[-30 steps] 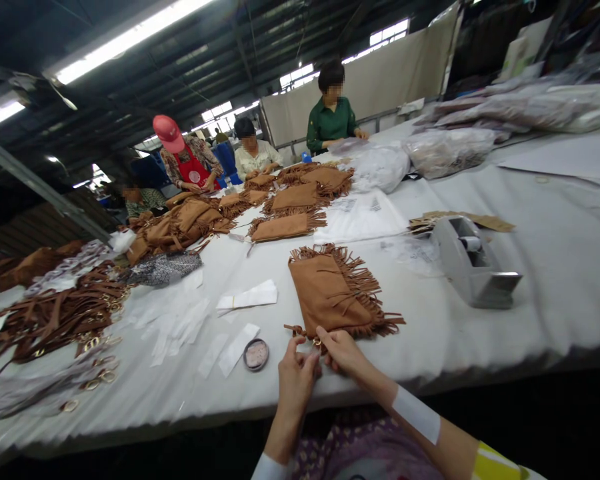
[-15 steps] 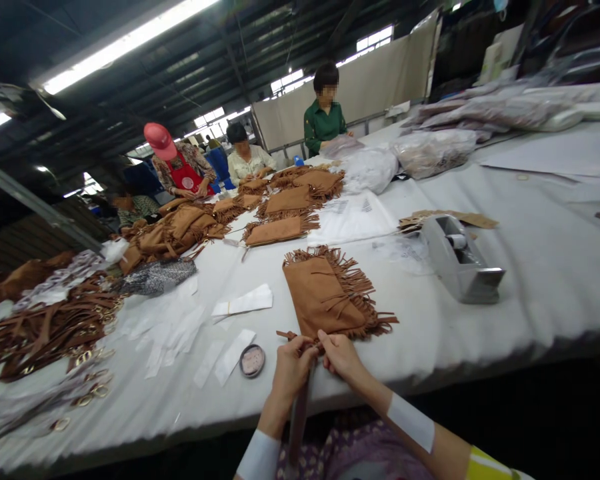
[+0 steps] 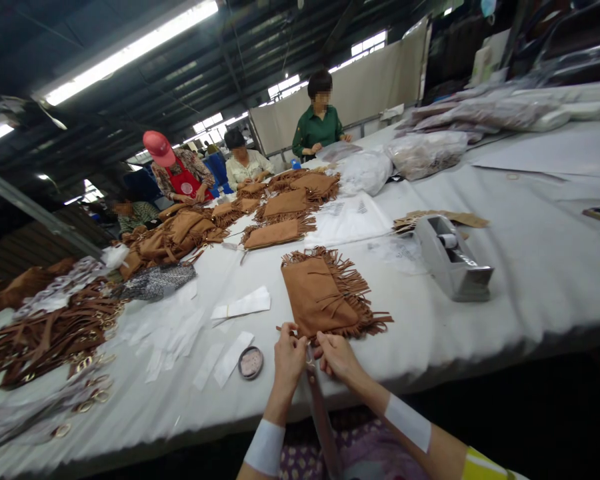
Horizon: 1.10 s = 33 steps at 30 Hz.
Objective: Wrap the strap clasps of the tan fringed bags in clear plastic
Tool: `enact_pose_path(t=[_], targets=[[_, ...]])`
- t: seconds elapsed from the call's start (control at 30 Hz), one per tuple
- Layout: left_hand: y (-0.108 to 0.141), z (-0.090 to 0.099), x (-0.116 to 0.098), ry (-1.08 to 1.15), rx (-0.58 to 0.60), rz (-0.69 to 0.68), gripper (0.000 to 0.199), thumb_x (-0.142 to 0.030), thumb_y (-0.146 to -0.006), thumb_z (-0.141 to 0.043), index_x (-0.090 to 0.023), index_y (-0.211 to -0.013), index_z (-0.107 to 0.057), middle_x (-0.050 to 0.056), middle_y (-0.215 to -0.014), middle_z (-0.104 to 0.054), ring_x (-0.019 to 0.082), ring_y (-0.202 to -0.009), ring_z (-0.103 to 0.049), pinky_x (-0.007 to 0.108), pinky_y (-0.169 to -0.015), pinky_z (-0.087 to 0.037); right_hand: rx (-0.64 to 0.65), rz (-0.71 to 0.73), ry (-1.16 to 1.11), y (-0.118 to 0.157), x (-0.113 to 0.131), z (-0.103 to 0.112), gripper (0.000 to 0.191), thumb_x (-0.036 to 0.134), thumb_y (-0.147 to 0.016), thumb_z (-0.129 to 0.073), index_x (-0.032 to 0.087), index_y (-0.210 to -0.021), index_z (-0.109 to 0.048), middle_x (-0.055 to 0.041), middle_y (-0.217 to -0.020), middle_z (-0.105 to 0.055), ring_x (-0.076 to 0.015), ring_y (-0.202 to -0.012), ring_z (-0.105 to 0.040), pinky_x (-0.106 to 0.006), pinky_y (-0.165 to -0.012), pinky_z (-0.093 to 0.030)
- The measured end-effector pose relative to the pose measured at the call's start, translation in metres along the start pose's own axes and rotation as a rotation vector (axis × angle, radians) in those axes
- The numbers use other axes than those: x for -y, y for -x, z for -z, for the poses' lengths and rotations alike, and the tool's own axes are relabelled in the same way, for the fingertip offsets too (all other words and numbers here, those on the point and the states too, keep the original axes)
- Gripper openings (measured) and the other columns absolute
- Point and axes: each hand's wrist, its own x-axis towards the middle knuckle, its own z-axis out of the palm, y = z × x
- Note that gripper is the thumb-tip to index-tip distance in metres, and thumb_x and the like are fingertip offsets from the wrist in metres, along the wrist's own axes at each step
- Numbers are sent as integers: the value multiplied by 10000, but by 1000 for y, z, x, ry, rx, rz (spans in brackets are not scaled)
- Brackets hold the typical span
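Note:
A tan fringed suede bag (image 3: 317, 293) lies flat on the cloth-covered table, its near edge toward me. My left hand (image 3: 289, 357) is closed in a pinch at the bag's near left corner. Beside it, my right hand (image 3: 337, 357) has its fingers curled and pressed together at the same edge. What the right fingertips grip is hidden. Between both hands hangs a brown leather strap (image 3: 323, 417), with a metal clasp at its upper end. The strap runs down over the table edge to my lap.
A grey tape dispenser (image 3: 453, 260) stands to the right. Left of my hands are a small round tin (image 3: 251, 363) and white paper strips (image 3: 243, 303). Brown straps with metal rings (image 3: 55, 333) heap at far left. More fringed bags (image 3: 275, 232) lie beyond, where several people work.
The strap has swung right, and its metal clasp now shows between my hands. My left fingers have shifted up at the bag's corner. The view has tilted slightly.

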Motion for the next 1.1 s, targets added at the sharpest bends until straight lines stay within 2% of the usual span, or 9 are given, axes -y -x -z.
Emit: enact_pose_path(t=[0.1,0.23,0.33,0.43,0.6,0.77,0.87,0.97,1.1], targets=[[-1,1,3,82,-8,22,263,-209,-762,-493,-219,-1022,-459,-75,-553,-518,141,-548,-528,241,-576,-359,75,-12,-27,0,-1,1,498,592,-835,-410,151,-671,-576,21,-423,-564,-75,-284,-431,-189,-326,-266],[-5,1,5,70,-11,21,237,-170,-755,-462,-224,-986,-462,-65,-583,-539,138,-585,-551,240,-599,-370,172,21,-13,0,2,0,414,523,-760,-574,146,-590,-589,36,-379,-521,-69,-293,-412,-188,-338,-265],[-8,0,7,49,33,-8,202,-167,-754,-453,-210,-945,-505,-56,-592,-546,129,-584,-546,234,-599,-379,159,36,-30,-1,3,-1,327,426,-783,-560,148,-615,-595,43,-386,-523,-69,-304,-410,-189,-351,-274],[-9,1,7,39,122,-69,119,-213,-767,-470,-187,-800,-581,-17,-648,-603,130,-628,-566,232,-612,-395,117,26,-53,-4,-1,-2,313,373,-822,-484,162,-601,-553,40,-392,-524,-73,-315,-418,-190,-360,-284],[-7,4,5,20,199,-129,163,-278,-762,-528,-177,-727,-651,6,-687,-651,136,-656,-579,232,-626,-397,82,-10,-93,-9,-9,-4,304,336,-844,-413,176,-604,-511,42,-401,-520,-77,-319,-429,-193,-367,-303],[-9,-1,4,-53,143,-126,218,-287,-778,-508,-174,-624,-613,19,-635,-616,146,-638,-543,255,-632,-355,115,-32,-114,-6,-5,-2,332,393,-835,-442,173,-596,-510,43,-420,-521,-72,-348,-457,-186,-382,-317],[-12,-6,5,-68,103,-95,264,-302,-790,-490,-175,-579,-582,21,-605,-591,145,-608,-517,261,-614,-329,194,-43,-113,1,0,2,353,443,-796,-524,157,-590,-546,35,-422,-539,-61,-345,-443,-179,-378,-297],[-16,-8,6,-41,83,-57,294,-319,-785,-506,-175,-532,-549,7,-554,-555,135,-572,-497,258,-597,-321,270,-63,-104,8,6,4,348,452,-709,-652,139,-575,-579,14,-429,-572,-59,-354,-454,-174,-376,-286],[-16,-4,7,65,67,-11,325,-395,-803,-505,-172,-573,-555,5,-564,-568,130,-579,-524,246,-589,-354,269,-104,-116,9,11,2,368,450,-690,-679,141,-528,-563,13,-395,-554,-56,-330,-430,-178,-353,-251]])
